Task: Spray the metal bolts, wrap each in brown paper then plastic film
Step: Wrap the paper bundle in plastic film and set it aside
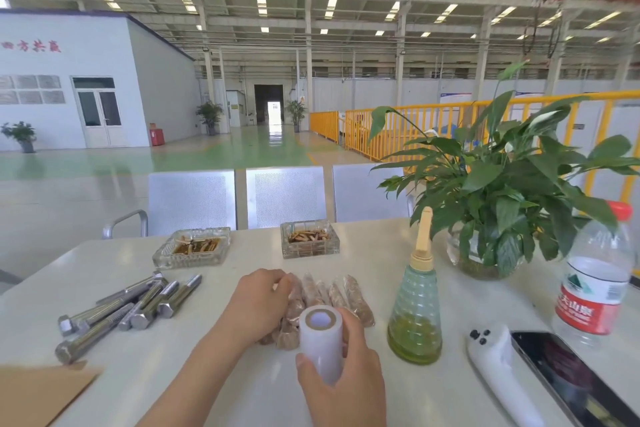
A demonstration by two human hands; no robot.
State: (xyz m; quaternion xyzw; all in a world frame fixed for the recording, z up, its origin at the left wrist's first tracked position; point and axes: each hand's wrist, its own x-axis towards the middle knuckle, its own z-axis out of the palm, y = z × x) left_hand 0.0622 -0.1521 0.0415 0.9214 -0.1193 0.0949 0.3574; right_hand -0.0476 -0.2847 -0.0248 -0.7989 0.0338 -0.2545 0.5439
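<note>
Right hand (341,381) at 6 o'clock, fingers and thumb curled round an upright white roll of plastic film (321,343) with a cardboard core, standing on the white surface (242,392). Left hand (258,302) just beyond it toward 12, palm down, fingers bent over the near-left end of a row of bolts wrapped in brown paper and clear film (332,298); it seems to be gripping one, cannot tell for sure. Bare silver hex-head metal bolts (128,308) piled at 9 o'clock, apart from the hands. Brown paper sheet (38,392) at 8 o'clock on the surface edge. Green ribbed plastic bottle with tan nozzle (415,315) at 3 o'clock, yellowish liquid at its bottom. Two glass ashtrays (192,248) at 11–12 o'clock. Potted green plant in a glass bowl (498,191), clear water bottle with red label (594,284), white handheld controller (495,360) and black phone (568,374) at 2–4 o'clock.
</note>
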